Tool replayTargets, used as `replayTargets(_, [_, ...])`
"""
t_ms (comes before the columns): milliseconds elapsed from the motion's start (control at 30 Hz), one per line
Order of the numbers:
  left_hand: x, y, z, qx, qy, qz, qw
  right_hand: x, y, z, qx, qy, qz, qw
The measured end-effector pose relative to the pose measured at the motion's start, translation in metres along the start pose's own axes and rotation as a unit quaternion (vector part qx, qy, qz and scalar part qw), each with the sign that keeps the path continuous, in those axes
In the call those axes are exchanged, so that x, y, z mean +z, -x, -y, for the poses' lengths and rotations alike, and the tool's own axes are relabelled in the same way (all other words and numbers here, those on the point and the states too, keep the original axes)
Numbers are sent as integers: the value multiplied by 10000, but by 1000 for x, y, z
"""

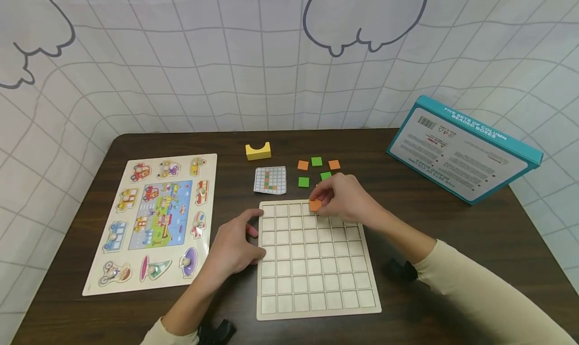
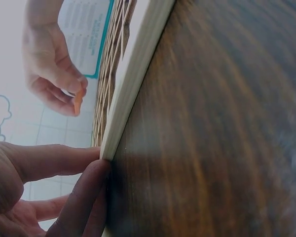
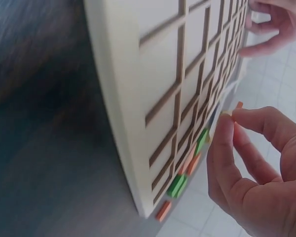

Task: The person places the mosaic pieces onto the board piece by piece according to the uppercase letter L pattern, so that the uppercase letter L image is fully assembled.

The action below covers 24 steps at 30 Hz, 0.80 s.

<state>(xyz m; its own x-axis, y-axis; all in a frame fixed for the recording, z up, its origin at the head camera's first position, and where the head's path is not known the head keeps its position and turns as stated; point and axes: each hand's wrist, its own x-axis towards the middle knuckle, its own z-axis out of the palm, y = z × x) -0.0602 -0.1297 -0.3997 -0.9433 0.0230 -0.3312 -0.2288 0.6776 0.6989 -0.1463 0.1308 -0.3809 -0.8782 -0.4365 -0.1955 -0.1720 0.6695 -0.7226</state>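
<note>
A pale wooden grid board [image 1: 316,284] [image 2: 133,74] [image 3: 133,98] lies on the dark table. My right hand [image 1: 336,199] [image 3: 237,148] pinches an orange square tile [image 1: 315,204] [image 2: 77,102] [image 3: 239,105] just over the board's top row. My left hand [image 1: 235,242] [image 2: 49,182] rests against the board's left edge, fingers touching its side. Loose orange tiles [image 1: 303,165] and green tiles [image 1: 303,182] [image 3: 177,185] lie beyond the board. A small pattern card [image 1: 270,179] sits left of them.
A vehicle peg puzzle [image 1: 154,219] lies at the left. A yellow arch block [image 1: 258,151] stands behind the card. A teal box [image 1: 461,149] [image 2: 86,34] leans at the back right. A white gridded curtain closes off the back of the table.
</note>
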Motion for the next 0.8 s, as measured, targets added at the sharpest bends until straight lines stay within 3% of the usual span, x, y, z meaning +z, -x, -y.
replayTargets(367, [0,-1,0,-5,-93,-36,9999,23,-2,14,-168,208,313,9992])
replayTargets(800, [1,-1,0,-50,-5,-7,10000,39,-2,20,-437,515,326,9972])
